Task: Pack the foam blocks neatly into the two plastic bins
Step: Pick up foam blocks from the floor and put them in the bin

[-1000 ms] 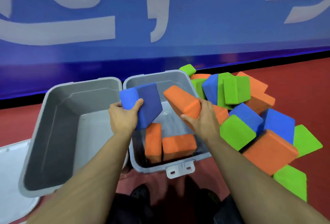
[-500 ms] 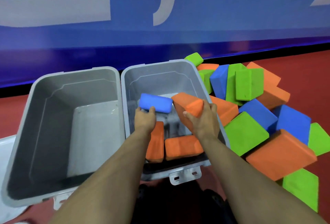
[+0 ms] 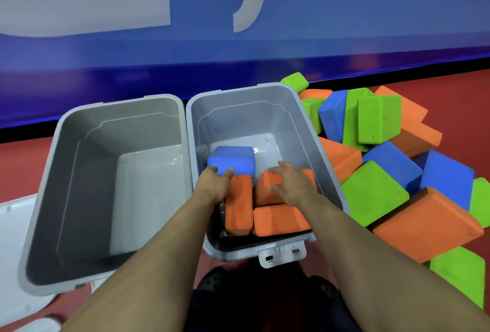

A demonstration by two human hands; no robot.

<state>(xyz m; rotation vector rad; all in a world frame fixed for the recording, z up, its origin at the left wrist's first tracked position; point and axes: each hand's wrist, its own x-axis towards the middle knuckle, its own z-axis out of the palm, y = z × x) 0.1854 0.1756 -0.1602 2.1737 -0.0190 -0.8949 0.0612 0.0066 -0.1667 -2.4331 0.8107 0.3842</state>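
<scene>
Foam blocks (image 3: 265, 207) under both hands, seemingly 4, in right bin (image 3: 313, 130)

- Single head-worn view, wide-angle; looks forward and steeply down from close above two grey bins (image 3: 185, 130)
- Faces a blue wall (image 3: 318, 27); no second view

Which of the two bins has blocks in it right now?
The right bin, next to the loose pile: it holds one blue block and three orange ones. The left bin shows only its bare grey floor.
</scene>
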